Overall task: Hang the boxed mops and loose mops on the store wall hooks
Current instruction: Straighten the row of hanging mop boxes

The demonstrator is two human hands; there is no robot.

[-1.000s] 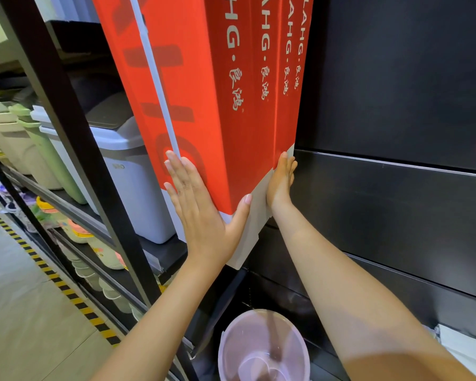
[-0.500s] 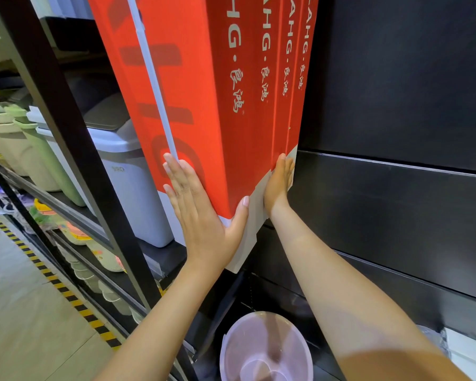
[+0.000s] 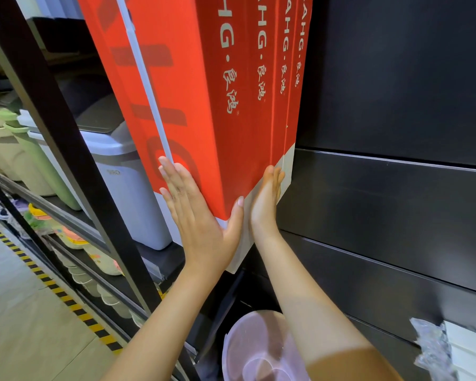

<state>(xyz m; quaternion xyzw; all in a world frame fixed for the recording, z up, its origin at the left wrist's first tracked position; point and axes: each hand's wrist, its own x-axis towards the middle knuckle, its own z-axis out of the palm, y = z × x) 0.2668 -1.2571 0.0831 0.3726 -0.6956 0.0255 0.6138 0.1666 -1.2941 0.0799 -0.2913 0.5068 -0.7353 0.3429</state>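
Against the black wall (image 3: 396, 202) the red boxes (image 3: 204, 105) hang packed side by side, four spines showing, and their tops run out of view, so you cannot see from here whether every one sits on its hook. Their lower ends hang free with no shelf under them, which is likely why you have both hands down there: a hanging box swings and twists most at the bottom. To your left the dark rack (image 3: 80, 160) stands close beside the front box, with a grey bin (image 3: 127, 193) on its shelf just behind that box's face, so there is little room for the row to drift that way. Below, a pale basin (image 3: 261, 350) sits on the floor under the boxes, right where a slipped box would land. Your left hand (image 3: 201, 218) lies flat on the front box's broad face, fingers straight and spread, the thumb laid round the corner onto the spine, bracing rather than gripping. Your right hand (image 3: 265, 202) is also flat, palm on the white band at the foot of the spines, fingers straight and together; nothing is clasped. Between them you seem to be squaring the row and steadying it. A thin white pole (image 3: 146, 86) runs down the front face to your left fingertips; whether it is printed or real I cannot tell.
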